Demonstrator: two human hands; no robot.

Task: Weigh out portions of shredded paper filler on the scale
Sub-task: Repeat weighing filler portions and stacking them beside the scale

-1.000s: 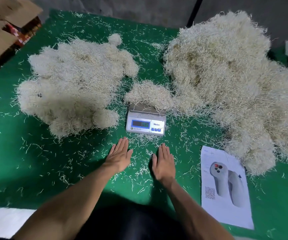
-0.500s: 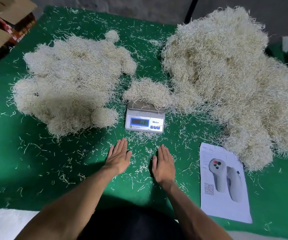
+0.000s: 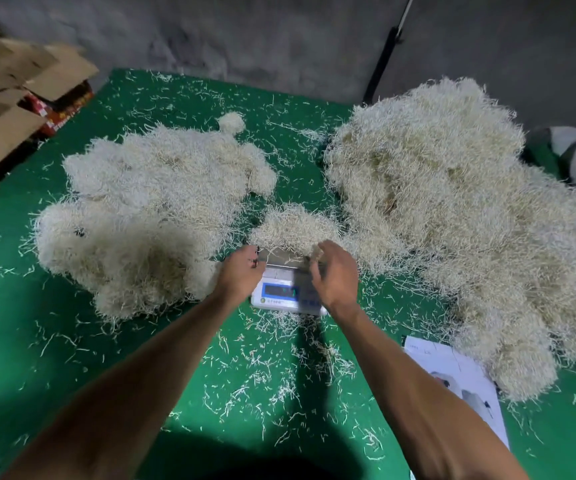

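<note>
Both hands have left the green desk (image 3: 71,341), where they lay flat a second ago, and now reach up to the scale (image 3: 288,289). Left hand (image 3: 239,275) sits at the near left corner of the metal platform, fingers curled in toward the edge of the portion (image 3: 293,226) of shredded paper heaped on it; whether they pinch strands or only touch them I cannot tell. Right hand (image 3: 335,271) hovers at the right side with fingers bent loosely toward the same clump, and its grip looks released, holding nothing I can make out. Part of the display is covered by the wrists, and the reading is too blurred to read. A large pile (image 3: 452,220) lies to the right of the scale, touching the portion's edge, and a second pile (image 3: 148,209) lies to the left. I judge the reading has been accepted and the portion is about to be gathered off the platform.
</note>
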